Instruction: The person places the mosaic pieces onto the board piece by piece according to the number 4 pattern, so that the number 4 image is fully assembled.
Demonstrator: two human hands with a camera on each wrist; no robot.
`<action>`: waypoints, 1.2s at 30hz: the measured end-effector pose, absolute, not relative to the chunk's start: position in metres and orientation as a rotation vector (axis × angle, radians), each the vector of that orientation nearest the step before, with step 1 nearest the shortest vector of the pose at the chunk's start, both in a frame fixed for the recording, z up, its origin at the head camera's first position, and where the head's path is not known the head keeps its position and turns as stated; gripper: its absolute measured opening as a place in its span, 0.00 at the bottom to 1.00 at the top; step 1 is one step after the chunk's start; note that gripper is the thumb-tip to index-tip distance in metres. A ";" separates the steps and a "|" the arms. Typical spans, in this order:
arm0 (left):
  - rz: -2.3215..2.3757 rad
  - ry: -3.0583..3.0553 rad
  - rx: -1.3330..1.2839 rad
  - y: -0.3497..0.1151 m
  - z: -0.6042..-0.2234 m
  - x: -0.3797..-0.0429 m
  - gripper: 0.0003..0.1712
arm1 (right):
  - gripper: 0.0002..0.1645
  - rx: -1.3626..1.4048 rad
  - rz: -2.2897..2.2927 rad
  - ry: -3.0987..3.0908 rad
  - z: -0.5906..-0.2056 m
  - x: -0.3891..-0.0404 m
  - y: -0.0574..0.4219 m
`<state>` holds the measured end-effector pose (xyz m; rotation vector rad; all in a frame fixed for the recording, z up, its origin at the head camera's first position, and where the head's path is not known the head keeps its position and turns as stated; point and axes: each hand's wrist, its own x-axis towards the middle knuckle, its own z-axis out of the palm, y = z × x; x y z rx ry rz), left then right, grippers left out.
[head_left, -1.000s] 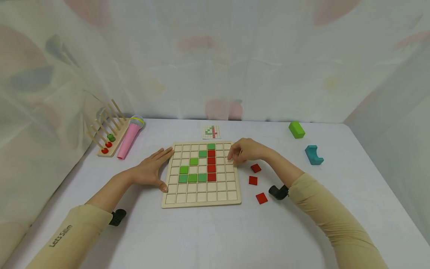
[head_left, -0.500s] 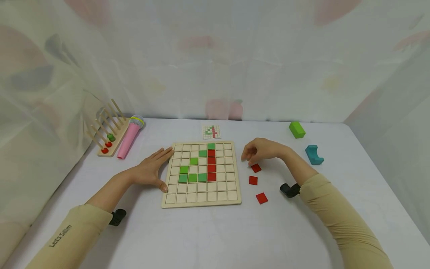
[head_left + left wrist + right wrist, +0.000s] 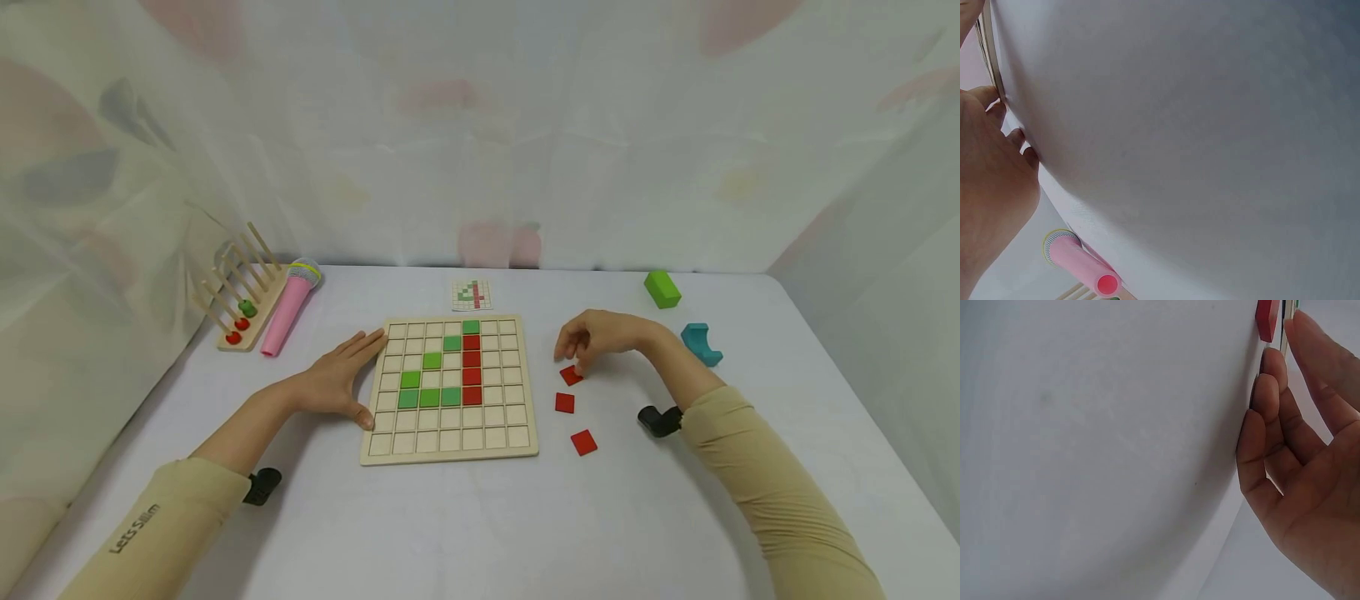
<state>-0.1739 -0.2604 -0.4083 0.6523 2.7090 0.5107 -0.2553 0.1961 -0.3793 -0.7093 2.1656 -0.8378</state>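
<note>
A square wooden grid board [image 3: 450, 457] lies in the middle of the table, with green tiles [image 3: 429, 397] and a column of red tiles [image 3: 472, 358] in its cells. Along the board's left edge, my left hand [image 3: 330, 379] rests with fingers and thumb spread. To the board's right, my right hand [image 3: 603, 333] is over the farthest loose red tile [image 3: 570, 377], its thumb tip overlapping that tile. In the right wrist view its loosely bent fingers [image 3: 1266, 397] meet the table, thumb apart from them, beside a red tile [image 3: 1266, 319].
Two more loose red tiles lie nearer the front, one [image 3: 565, 403] behind the other [image 3: 584, 442]. A pattern card [image 3: 472, 295] lies behind the board. At left are a pink microphone [image 3: 287, 315] and a peg rack [image 3: 238, 341]; at right, a green block [image 3: 663, 290] and a teal curved block [image 3: 699, 345].
My right hand has moved from the board's right edge rightward to the farthest loose red tile. The left hand stays at the board's left edge.
</note>
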 end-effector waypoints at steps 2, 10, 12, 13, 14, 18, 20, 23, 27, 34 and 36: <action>0.507 2.710 0.652 -0.261 -0.409 -0.174 0.81 | 0.20 -0.707 -0.835 2.154 -0.379 -0.255 0.196; 0.516 2.709 0.656 -0.260 -0.409 -0.174 0.81 | 0.21 -0.761 -0.805 2.128 -0.380 -0.252 0.197; 0.522 2.708 0.657 -0.260 -0.409 -0.174 0.81 | 0.21 -0.774 -0.818 2.110 -0.381 -0.253 0.198; 0.520 2.709 0.660 -0.260 -0.409 -0.174 0.81 | 0.21 -0.782 -0.819 2.104 -0.382 -0.253 0.198; 0.519 2.709 0.662 -0.260 -0.409 -0.174 0.81 | 0.21 -0.790 -0.820 2.100 -0.383 -0.253 0.198; 0.517 2.705 0.655 -0.261 -0.409 -0.175 0.82 | 0.21 -0.806 -0.806 2.096 -0.383 -0.253 0.197; 0.517 2.703 0.657 -0.261 -0.409 -0.175 0.82 | 0.21 -0.807 -0.795 2.101 -0.383 -0.252 0.196; 0.512 2.705 0.656 -0.261 -0.409 -0.175 0.82 | 0.20 -0.808 -0.780 2.111 -0.382 -0.251 0.196; 0.507 2.708 0.657 -0.261 -0.410 -0.175 0.82 | 0.19 -0.802 -0.771 2.126 -0.383 -0.250 0.195; 0.512 2.709 0.657 -0.262 -0.412 -0.176 0.82 | 0.17 -0.777 -0.714 2.180 -0.382 -0.247 0.193; 0.516 2.708 0.657 -0.262 -0.411 -0.176 0.81 | 0.17 -0.772 -0.700 2.191 -0.382 -0.246 0.192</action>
